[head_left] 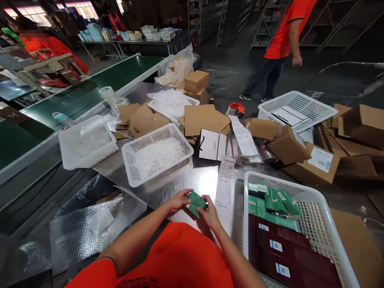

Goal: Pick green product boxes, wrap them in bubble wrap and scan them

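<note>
A small green box [195,203] is held between both hands over the metal table [162,196], close to my body. My left hand [179,201] grips its left end, thumb on top. On the right end, my right hand [209,212] closes with thumb and fingers. A long printed label strip [225,186] lies just right of the hands. Farther right, a white basket [315,206] holds several similar green boxes [271,200] and dark maroon boxes [288,252] with white labels.
A white basket of shredded paper [159,156] stands ahead, beside a white paper bag [212,145] and flat cardboard [204,120]. Cardboard boxes [321,162] crowd the right. A green conveyor [96,86] runs along the left. One person walks at the back right; another is far left.
</note>
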